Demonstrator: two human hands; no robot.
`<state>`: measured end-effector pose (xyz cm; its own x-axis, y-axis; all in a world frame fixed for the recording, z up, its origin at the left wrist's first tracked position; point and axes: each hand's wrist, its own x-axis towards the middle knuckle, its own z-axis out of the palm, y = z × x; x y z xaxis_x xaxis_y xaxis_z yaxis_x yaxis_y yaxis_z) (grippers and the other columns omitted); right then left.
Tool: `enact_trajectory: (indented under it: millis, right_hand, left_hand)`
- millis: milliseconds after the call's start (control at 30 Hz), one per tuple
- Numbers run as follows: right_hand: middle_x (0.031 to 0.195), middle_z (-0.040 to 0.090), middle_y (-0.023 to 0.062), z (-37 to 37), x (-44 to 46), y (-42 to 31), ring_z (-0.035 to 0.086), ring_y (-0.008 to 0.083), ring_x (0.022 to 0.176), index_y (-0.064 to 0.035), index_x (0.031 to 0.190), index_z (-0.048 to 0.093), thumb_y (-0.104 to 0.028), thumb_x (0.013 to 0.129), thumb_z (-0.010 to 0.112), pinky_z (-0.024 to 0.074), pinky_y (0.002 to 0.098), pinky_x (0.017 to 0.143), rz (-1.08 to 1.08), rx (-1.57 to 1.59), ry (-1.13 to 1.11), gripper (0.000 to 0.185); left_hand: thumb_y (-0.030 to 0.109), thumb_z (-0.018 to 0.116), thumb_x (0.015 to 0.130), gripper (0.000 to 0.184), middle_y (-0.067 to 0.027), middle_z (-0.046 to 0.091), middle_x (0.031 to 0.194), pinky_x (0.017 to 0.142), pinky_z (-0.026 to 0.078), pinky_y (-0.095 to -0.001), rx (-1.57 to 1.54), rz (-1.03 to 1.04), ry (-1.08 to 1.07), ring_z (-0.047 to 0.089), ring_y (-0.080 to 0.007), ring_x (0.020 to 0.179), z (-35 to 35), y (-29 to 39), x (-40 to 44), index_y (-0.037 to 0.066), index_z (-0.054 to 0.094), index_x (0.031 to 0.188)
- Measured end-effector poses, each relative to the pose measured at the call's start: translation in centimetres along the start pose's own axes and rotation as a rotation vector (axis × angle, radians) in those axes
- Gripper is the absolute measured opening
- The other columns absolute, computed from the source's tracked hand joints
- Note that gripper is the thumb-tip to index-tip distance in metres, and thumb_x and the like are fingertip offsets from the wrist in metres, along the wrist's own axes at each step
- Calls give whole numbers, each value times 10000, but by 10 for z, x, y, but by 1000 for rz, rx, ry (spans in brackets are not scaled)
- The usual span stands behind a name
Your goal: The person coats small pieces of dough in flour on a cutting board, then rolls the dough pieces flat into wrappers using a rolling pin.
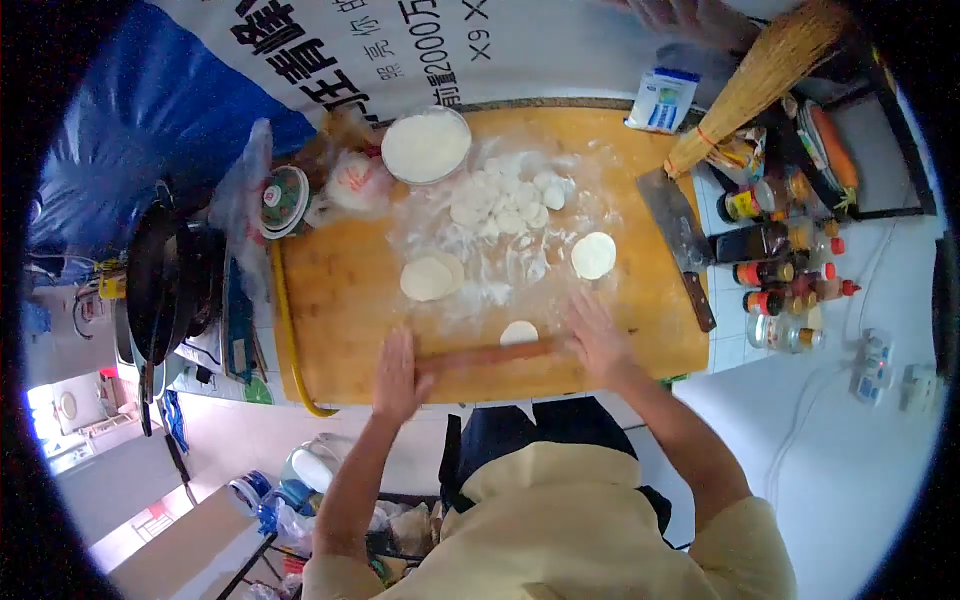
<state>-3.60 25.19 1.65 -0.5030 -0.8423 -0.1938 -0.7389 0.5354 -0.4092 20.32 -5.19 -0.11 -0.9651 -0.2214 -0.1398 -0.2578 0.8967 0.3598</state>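
Observation:
A wooden rolling pin (490, 357) lies crosswise near the front edge of the wooden board (345, 320). My left hand (398, 378) rests at its left end, fingers stretched forward. At the other end is my right hand (600, 342), palm down with fingers extended and slightly blurred. A small round dough wrapper (518, 332) sits just beyond the pin. Another flat wrapper (594, 256) is ahead of my right hand, and overlapping wrappers (430, 276) lie ahead of my left. Farther back is a heap of small floured dough pieces (500, 200).
A bowl of flour (467, 143), a lidded container (285, 200) and plastic bags stand at back left. A cleaver (675, 220) lies on the right side, near a straw broom (765, 80), a white-blue packet (663, 100) and several bottles (760, 243). A yellow hose (287, 330) edges the board.

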Motion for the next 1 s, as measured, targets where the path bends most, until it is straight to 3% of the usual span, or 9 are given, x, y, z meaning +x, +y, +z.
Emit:
enact_trajectory:
  millis: [67, 133, 300, 467, 667, 833, 867, 933, 1000]
  right_hand:
    - [1514, 263, 143, -17, 34, 7, 216, 307, 1411, -32, 1433, 312, -307, 886, 547, 192, 460, 1148, -8, -51, 99, 656]
    - [1520, 253, 139, -9, 40, 14, 199, 300, 1417, -30, 1433, 310, -346, 889, 539, 191, 455, 1149, -14, -99, 205, 670]
    - [1513, 269, 138, -13, -7, -8, 212, 294, 1415, -49, 1430, 328, -368, 869, 565, 183, 437, 1152, -70, -187, -114, 687]
    - [1506, 283, 144, -24, 40, 7, 245, 313, 1400, -65, 1377, 429, -405, 878, 542, 177, 452, 1153, -89, -246, 27, 614]
    - [1509, 269, 153, 2, 6, 9, 246, 296, 1399, -58, 1396, 386, -343, 894, 536, 173, 432, 1157, -138, -180, -43, 596]
    - [1524, 240, 151, -9, 49, 10, 238, 279, 1407, -30, 1430, 310, -318, 889, 545, 163, 436, 1160, -119, -286, 152, 657]
    - [1520, 249, 153, 14, 48, 21, 239, 282, 1405, -28, 1426, 318, -302, 884, 554, 169, 443, 1158, -14, 465, 142, 652]
    - [1516, 257, 156, 16, 35, 24, 241, 285, 1404, -26, 1422, 325, -285, 879, 562, 174, 450, 1156, 97, 1207, 124, 647]
    - [1511, 271, 153, -8, 0, 4, 237, 285, 1404, -46, 1411, 363, -257, 862, 584, 189, 462, 1147, -107, -99, -116, 628]
  left_hand:
    - [388, 613, 796, 889, -228, 238, 1504, 1150, 149, -498, -31, -125, -62, 210, -378, 1401, -8, -3, 40, -15, 183, 1462]
    - [401, 612, 798, 890, -232, 236, 1503, 1144, 157, -506, 66, -73, 182, 216, -380, 1397, -16, -5, 60, -2, 181, 1465]
    - [406, 586, 833, 853, -221, 230, 1512, 1153, 136, -498, 5, 90, -47, 232, -374, 1393, -8, 0, -16, -12, 188, 1461]
    - [411, 594, 824, 867, -212, 242, 1509, 1154, 128, -504, -41, -114, 20, 227, -370, 1395, -17, -9, 46, -17, 189, 1459]
    - [434, 603, 805, 902, -212, 259, 1503, 1154, 111, -510, 30, 110, -24, 236, -356, 1399, -1, -10, -11, -20, 180, 1461]
    - [363, 626, 794, 900, -198, 267, 1505, 1158, 84, -500, 103, -113, 144, 240, -340, 1401, -16, -12, 55, -19, 165, 1467]
    - [350, 635, 789, 902, -198, 269, 1504, 1159, 84, -498, 154, -100, 214, 237, -335, 1403, -25, -5, 59, -18, 166, 1467]
    - [343, 639, 788, 900, -197, 264, 1506, 1159, 87, -497, 165, -93, 80, 228, -333, 1406, -27, 8, 20, -18, 169, 1466]
    - [336, 643, 787, 898, -195, 259, 1508, 1160, 89, -496, 171, -89, -56, 220, -332, 1409, -20, 6, 6, -17, 172, 1465]
